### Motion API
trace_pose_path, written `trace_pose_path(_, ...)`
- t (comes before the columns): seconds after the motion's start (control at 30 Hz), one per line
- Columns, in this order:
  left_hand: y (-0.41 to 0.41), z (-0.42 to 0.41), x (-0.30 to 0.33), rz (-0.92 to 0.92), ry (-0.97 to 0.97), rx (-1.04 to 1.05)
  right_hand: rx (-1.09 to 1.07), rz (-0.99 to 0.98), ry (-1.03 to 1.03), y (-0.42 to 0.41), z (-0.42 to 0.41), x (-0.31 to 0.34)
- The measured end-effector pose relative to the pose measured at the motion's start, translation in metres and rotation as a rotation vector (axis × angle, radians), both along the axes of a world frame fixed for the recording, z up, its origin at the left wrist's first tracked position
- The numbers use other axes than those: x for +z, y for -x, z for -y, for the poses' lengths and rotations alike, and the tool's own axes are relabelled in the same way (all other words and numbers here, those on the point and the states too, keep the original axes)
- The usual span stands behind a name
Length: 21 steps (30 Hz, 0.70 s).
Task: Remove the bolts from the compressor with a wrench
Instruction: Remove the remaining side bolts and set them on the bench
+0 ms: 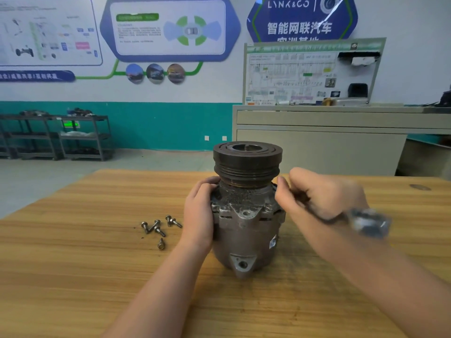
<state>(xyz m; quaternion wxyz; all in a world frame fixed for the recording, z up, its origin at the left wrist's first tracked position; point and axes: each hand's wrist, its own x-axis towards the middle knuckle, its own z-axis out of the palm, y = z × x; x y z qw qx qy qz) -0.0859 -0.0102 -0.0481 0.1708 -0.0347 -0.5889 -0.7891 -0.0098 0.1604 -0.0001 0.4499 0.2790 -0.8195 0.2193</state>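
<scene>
— Compressor [246,223]?
— Upright on the wooden table [73,264], long axis vertical, grooved pulley [247,162] pointing up, mounting ear toward the camera.
— Hands?
— Left hand [199,213] curled round the compressor's left flank. Right hand [319,193] at its upper right, fingers curled round a blurred wrench [366,222], handle end trailing away to the right.
— Bolts [159,228]?
— Loose on the table, left of the compressor, just beyond the left hand.
— Room?
— Behind the compressor: grey cabinet [317,140] with a diagram board [310,71], teal-banded wall with posters; dark shelving [80,137] far left.
</scene>
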Motion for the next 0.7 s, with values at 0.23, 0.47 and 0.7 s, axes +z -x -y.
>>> trace_pose_path(0.23,-0.002,0.001,-0.003,-0.013,0.004,0.029,-0.032,-0.023,-0.044,-0.006,-0.007,-0.017)
trace_pose_path(0.47,-0.005,-0.001,-0.004,-0.055,0.026,0.023,0.501,0.735,0.818,0.028,-0.05,-0.003)
trace_pose_path(0.7,-0.001,0.0,-0.007,-0.039,0.059,0.018,0.972,1.372,1.054,0.078,-0.065,-0.008)
